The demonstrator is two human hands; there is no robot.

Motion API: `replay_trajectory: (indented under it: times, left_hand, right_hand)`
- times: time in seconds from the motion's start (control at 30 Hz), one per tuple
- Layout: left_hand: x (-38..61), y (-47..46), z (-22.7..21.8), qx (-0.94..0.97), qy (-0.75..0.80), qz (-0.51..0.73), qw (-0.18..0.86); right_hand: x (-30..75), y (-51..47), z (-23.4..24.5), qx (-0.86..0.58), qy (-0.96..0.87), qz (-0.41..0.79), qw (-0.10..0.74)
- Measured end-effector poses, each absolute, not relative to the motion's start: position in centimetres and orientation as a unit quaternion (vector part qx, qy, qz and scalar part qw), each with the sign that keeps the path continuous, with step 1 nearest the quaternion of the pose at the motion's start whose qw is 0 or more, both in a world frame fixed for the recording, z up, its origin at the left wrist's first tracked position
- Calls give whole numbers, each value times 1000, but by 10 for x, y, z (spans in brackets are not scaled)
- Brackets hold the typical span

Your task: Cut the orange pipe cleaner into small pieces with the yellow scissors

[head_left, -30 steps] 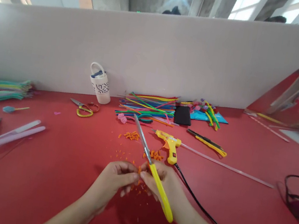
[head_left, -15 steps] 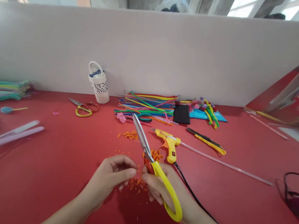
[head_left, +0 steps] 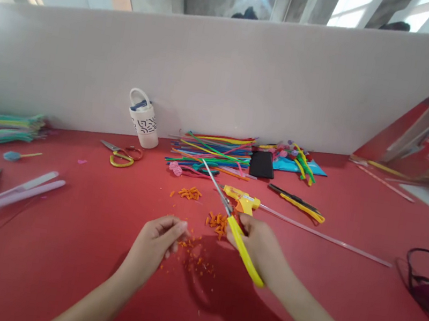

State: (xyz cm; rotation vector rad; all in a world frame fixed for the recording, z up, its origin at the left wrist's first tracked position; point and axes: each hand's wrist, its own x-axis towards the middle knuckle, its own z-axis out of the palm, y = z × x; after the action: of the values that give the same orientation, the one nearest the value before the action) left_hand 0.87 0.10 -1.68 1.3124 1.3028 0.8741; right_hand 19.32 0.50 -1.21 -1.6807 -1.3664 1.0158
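My right hand [head_left: 260, 246] grips yellow-handled scissors [head_left: 241, 252], whose blades point up and away to the left and look closed. Left of it, my left hand [head_left: 153, 242] is held in a pinch, thumb against the fingertips; anything between them is too small to make out. Fine orange crumbs [head_left: 198, 262] lie scattered on the red table between and below my hands. Two small heaps of short orange cut pieces sit just beyond: a left heap [head_left: 190, 193] and a right heap [head_left: 216, 222] beside the scissors. The yellow glue gun [head_left: 241, 198] lies behind my right hand, its grip partly hidden.
Coloured pipe cleaners [head_left: 211, 152] lie at the back beside a black phone-like slab [head_left: 262, 164]. A white cup [head_left: 144, 126] and other scissors [head_left: 122, 157] are back left. A utility knife [head_left: 300, 205] and a clear glue stick [head_left: 325, 234] lie right. Lilac tweezers [head_left: 26, 193] are left.
My right hand has moved up and right with the scissors, away from my left hand, and now covers the glue gun's grip. My left hand has shifted slightly left.
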Motion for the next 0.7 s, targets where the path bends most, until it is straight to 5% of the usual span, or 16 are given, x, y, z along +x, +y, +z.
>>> replay_trajectory:
  times: [0.37, 0.7]
  left_hand:
    - [-6, 17, -11, 638, 560, 329, 413]
    - [-20, 69, -10, 804, 575, 139, 61]
  right_hand:
    - [203, 5, -11, -618, -501, 421, 435]
    - [194, -1, -13, -590, -510, 467, 416]
